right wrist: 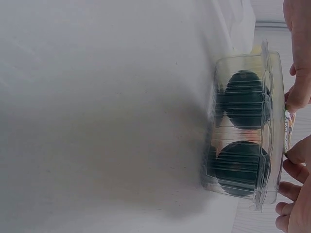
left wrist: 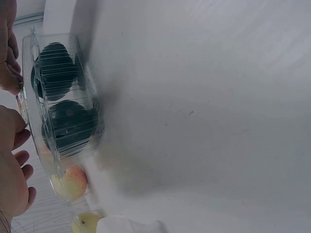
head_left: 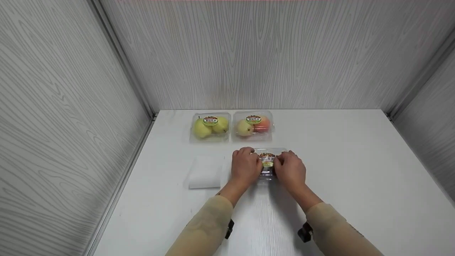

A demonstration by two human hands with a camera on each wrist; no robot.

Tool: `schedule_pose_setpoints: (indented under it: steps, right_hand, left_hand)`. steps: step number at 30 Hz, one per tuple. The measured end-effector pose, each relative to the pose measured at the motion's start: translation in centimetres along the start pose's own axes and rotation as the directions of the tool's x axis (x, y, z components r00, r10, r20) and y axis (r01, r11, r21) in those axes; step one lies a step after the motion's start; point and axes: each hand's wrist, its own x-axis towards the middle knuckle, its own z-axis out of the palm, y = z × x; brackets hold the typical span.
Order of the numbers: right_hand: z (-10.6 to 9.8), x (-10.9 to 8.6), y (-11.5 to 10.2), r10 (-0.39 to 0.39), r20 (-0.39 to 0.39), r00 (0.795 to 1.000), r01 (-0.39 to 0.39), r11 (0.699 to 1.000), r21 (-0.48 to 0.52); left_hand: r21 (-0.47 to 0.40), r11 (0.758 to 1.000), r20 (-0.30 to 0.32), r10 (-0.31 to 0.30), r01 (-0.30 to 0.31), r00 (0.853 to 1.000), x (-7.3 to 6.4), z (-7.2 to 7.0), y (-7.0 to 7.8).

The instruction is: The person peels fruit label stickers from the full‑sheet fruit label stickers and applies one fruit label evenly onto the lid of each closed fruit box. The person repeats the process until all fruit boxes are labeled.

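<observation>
My left hand (head_left: 245,165) and right hand (head_left: 290,169) meet over a clear plastic fruit box (head_left: 267,175) with a hinged-looking lid. Two dark green round fruits (right wrist: 243,99) show through its ribbed side in the right wrist view; their kind is unclear. An oval printed label (head_left: 267,159) is at the middle of the lid top. Fingertips of each hand pinch one end of it, left and right. Whether its whole underside touches the lid is hidden. The other fingers bend loosely over the lid.
Behind stand two similar labelled boxes, one with yellow-green pears (head_left: 202,128), the other with a pale pear (head_left: 245,128) and a red-yellow fruit (head_left: 262,124). White paper (head_left: 206,173) lies left of my left hand. Grained panels (head_left: 249,53) enclose the white table (head_left: 348,170).
</observation>
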Motion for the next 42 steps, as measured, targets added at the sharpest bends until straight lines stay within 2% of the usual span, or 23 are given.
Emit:
schedule_pose_setpoints:
  steps: [12,18,32,39,42]
  right_hand:
    - [0.15,0.0,-0.11,-0.001,-0.007,1.0,0.001,1.0,-0.02]
    - [0.1,0.12,-0.23,0.002,-0.001,1.0,-0.002,1.0,-0.031]
    - [0.13,0.08,0.22,-0.008,-0.006,1.0,0.008,1.0,-0.005]
    - [0.02,0.14,0.41,0.001,-0.01,1.0,-0.001,1.0,0.01]
    - [-0.05,0.11,0.66,-0.002,-0.008,1.0,0.002,1.0,0.019]
  left_hand:
    - [0.038,0.999,0.03,-0.011,0.01,0.999,0.15,-0.04,0.02]
    - [0.029,1.0,0.014,-0.012,0.011,1.0,0.23,-0.06,0.02]
    - [0.016,1.0,0.036,-0.016,0.016,0.999,0.29,0.05,-0.07]
    - [-0.012,1.0,-0.02,-0.019,0.019,1.0,0.28,0.07,-0.38]
    - [-0.028,0.999,-0.022,-0.042,0.041,0.999,0.2,0.17,-0.6]
